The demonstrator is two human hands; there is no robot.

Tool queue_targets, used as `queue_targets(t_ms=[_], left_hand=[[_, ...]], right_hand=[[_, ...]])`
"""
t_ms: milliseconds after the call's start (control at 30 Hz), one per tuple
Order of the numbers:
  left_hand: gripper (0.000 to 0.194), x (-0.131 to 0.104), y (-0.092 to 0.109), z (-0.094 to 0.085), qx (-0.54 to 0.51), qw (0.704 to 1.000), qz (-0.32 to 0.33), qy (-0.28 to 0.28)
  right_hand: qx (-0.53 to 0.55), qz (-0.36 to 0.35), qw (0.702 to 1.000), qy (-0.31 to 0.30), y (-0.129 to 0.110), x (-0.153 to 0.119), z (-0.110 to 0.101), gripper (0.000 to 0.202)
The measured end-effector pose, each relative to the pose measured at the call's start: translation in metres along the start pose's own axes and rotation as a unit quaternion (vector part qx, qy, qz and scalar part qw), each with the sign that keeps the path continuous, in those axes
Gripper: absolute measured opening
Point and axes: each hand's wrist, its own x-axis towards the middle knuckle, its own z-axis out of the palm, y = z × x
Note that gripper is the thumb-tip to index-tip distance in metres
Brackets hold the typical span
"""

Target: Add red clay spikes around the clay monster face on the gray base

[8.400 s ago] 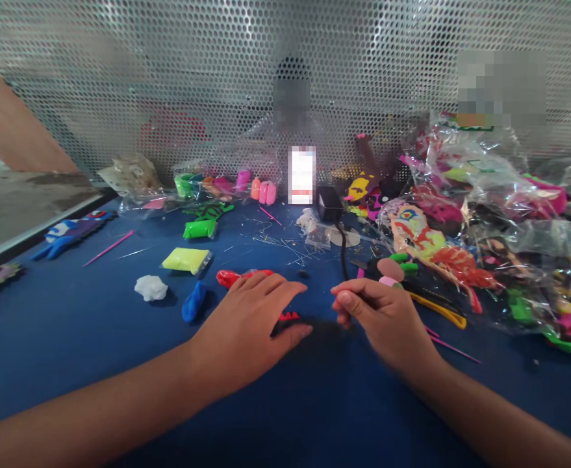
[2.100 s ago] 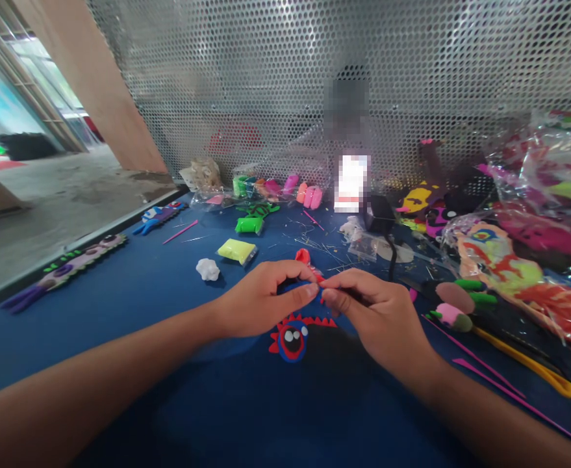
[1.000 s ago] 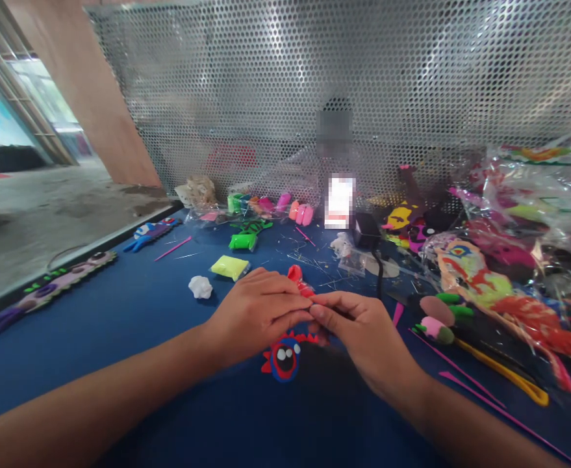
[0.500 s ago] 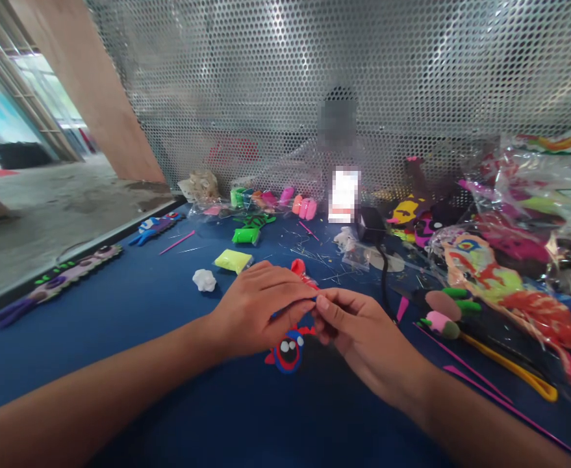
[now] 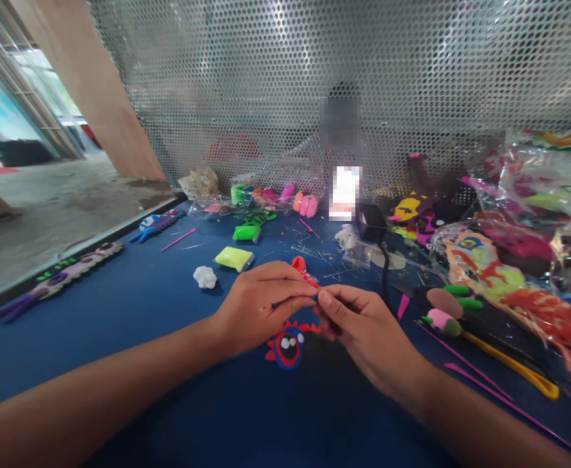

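Note:
My left hand point(image 5: 260, 302) and my right hand point(image 5: 351, 318) meet fingertip to fingertip over the table. Between them they pinch a small piece of blue clay point(image 5: 315, 298), mostly hidden by the fingers. Just below lies a clay figure's round blue-and-red eye point(image 5: 288, 348) with a black pupil and white dots. A spiky red clay strip point(image 5: 309, 327) runs from it under my right hand. Behind the fingertips, a red clay packet point(image 5: 301, 265) is partly covered. To the left sit a white clay lump point(image 5: 204, 277) and a yellow clay packet point(image 5: 234, 259).
On the right are pink modelling tools point(image 5: 480, 380), a yellow-handled tool point(image 5: 514, 364) and a plastic-wrapped clay figure point(image 5: 480, 260). Clay figures point(image 5: 65, 273) line the left edge. A glowing phone screen point(image 5: 344, 194) and a black box with cable point(image 5: 371, 223) stand before the perforated metal panel point(image 5: 246, 78).
My left fingers have lifted slightly off the clay figure, so more of its red spikes shows. Both hands still pinch the blue clay in nearly the same place.

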Motion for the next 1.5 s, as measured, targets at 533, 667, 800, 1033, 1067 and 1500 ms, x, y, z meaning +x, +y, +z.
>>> queue_targets(t_ms=[533,667,800,1033,1067,1500], left_hand=[[0.012,-0.0015,0.0039,-0.0015,0.016,0.999,0.033,-0.011],[0.010,-0.0029,0.0038,-0.0004,0.008,0.999,0.041,-0.003],[0.012,-0.0028,0.0024,0.0011,0.026,0.999,0.045,-0.007],[0.013,-0.0022,0.0026,0.0008,0.005,0.999,0.037,-0.007],[0.012,-0.0020,0.0026,0.0006,0.001,0.999,0.035,-0.015],[0.014,-0.0010,-0.0036,-0.0003,-0.005,0.999,0.044,-0.004]], right_hand=[[-0.042,-0.002,0.999,-0.006,0.0054,-0.0023,-0.0015,0.030],[-0.020,-0.002,1.000,-0.023,0.0065,-0.0020,-0.0013,0.026],[-0.043,-0.012,0.999,-0.019,0.0052,-0.0017,-0.0025,0.025],[-0.061,-0.008,0.998,0.015,0.0031,-0.0021,-0.0019,0.030],[-0.059,-0.008,0.998,0.015,0.0035,-0.0019,-0.0017,0.031],[-0.026,-0.031,0.999,0.006,0.0048,-0.0021,-0.0019,0.027]])
